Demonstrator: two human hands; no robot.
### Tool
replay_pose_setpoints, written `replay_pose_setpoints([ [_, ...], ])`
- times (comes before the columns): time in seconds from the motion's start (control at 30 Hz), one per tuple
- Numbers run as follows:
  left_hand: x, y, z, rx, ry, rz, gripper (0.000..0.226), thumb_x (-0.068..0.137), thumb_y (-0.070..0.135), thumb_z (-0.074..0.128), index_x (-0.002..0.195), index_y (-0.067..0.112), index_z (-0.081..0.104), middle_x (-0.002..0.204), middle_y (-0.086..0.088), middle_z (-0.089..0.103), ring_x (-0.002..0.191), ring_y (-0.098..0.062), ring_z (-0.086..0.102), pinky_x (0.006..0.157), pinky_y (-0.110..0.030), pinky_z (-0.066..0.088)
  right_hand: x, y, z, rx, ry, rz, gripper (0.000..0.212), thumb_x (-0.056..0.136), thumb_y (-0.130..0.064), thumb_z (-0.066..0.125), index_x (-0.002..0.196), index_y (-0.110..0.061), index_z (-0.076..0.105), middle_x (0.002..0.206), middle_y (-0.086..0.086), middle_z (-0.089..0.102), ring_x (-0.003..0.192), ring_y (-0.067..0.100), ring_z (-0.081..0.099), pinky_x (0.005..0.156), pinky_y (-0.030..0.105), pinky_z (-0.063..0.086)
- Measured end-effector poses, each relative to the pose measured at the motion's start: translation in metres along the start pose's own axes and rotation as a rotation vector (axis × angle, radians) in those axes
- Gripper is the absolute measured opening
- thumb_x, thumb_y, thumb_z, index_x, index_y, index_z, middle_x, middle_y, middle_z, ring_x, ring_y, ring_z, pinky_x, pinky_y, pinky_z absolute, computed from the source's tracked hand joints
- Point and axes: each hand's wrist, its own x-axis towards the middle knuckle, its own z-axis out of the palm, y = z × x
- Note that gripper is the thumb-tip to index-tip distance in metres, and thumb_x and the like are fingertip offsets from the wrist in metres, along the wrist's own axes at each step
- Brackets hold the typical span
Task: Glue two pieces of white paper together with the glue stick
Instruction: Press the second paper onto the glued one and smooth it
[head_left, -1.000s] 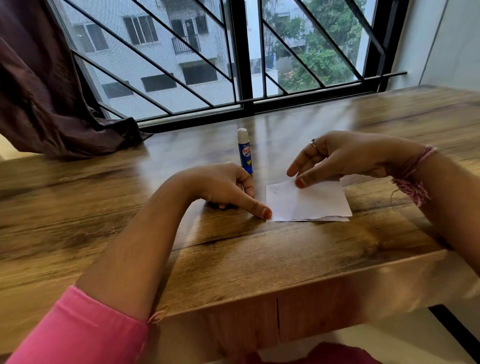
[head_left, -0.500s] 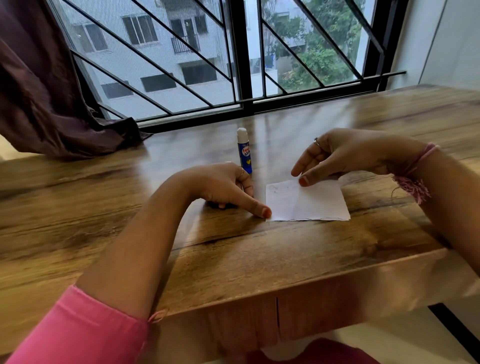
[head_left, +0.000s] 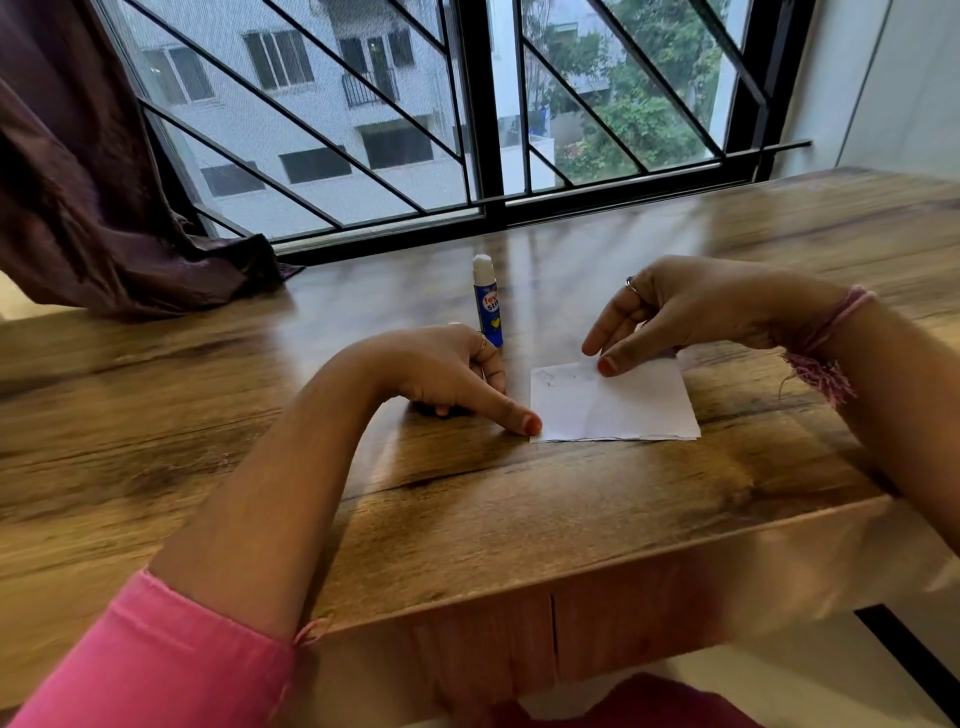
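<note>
Both hands worked the paper (head_left: 613, 402) lying near the desk's (head_left: 208, 415) front edge: the left hand (head_left: 457, 379) pressed a straight forefinger on its near left corner, the right hand (head_left: 670, 317) touched its far edge with loose, straight fingers. Capped, the glue stick (head_left: 487, 304) stood just behind the left hand. Gluing looked done, since only one sheet showed; only pressing seemed left.
</note>
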Motion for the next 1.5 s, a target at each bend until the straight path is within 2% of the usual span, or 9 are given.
replay_pose_setpoints([
  [0.4,-0.001,0.002,0.000,-0.002,-0.001,-0.011,0.049,0.046,0.061,0.082,0.069,0.025,0.058,0.052,0.014,0.055,0.050,-0.007,0.047,0.045,-0.020,0.038,0.001,0.001,0.000,-0.008,-0.006,-0.001,0.026,0.070,-0.008,0.080,0.095,-0.009,0.074,0.080,0.005,0.077,0.068,0.008,0.071,0.053,0.013,0.050],
  [0.63,-0.004,0.003,0.001,-0.002,0.008,0.001,0.053,0.042,0.064,0.082,0.071,0.025,0.060,0.057,0.010,0.057,0.053,-0.011,0.048,0.048,-0.023,0.038,0.000,0.002,0.001,-0.051,0.006,-0.029,0.024,0.068,-0.013,0.082,0.091,-0.014,0.075,0.083,0.007,0.077,0.067,0.009,0.068,0.055,0.015,0.051],
  [0.83,-0.005,0.005,0.001,0.011,0.019,-0.010,0.051,0.045,0.062,0.082,0.072,0.025,0.060,0.054,0.014,0.056,0.052,-0.007,0.048,0.047,-0.021,0.039,0.001,0.002,0.002,-0.060,0.004,-0.031,0.023,0.068,-0.012,0.081,0.091,-0.013,0.075,0.082,0.006,0.077,0.065,0.008,0.067,0.053,0.014,0.050],
  [1.03,-0.008,0.006,0.002,0.026,0.036,0.024,0.045,0.054,0.057,0.082,0.075,0.023,0.062,0.052,0.017,0.055,0.045,0.002,0.049,0.046,-0.017,0.039,0.001,0.001,0.003,-0.073,0.012,-0.029,0.023,0.068,-0.013,0.082,0.091,-0.012,0.075,0.078,0.006,0.076,0.063,0.009,0.063,0.048,0.011,0.045],
  [1.37,-0.011,0.009,0.002,0.048,0.039,0.037,0.040,0.058,0.055,0.080,0.076,0.023,0.063,0.053,0.019,0.056,0.048,0.006,0.050,0.050,-0.017,0.039,0.002,0.002,0.003,-0.066,0.012,-0.035,0.024,0.070,-0.009,0.081,0.092,-0.010,0.074,0.077,0.004,0.077,0.062,0.006,0.067,0.048,0.011,0.047],
  [1.5,-0.012,0.009,0.002,0.032,0.037,0.052,0.036,0.059,0.053,0.081,0.073,0.026,0.061,0.054,0.017,0.057,0.050,0.002,0.052,0.050,-0.017,0.041,0.002,0.001,0.002,-0.092,0.017,-0.034,0.024,0.069,-0.013,0.082,0.092,-0.012,0.074,0.080,0.006,0.077,0.063,0.007,0.067,0.048,0.012,0.047],
])
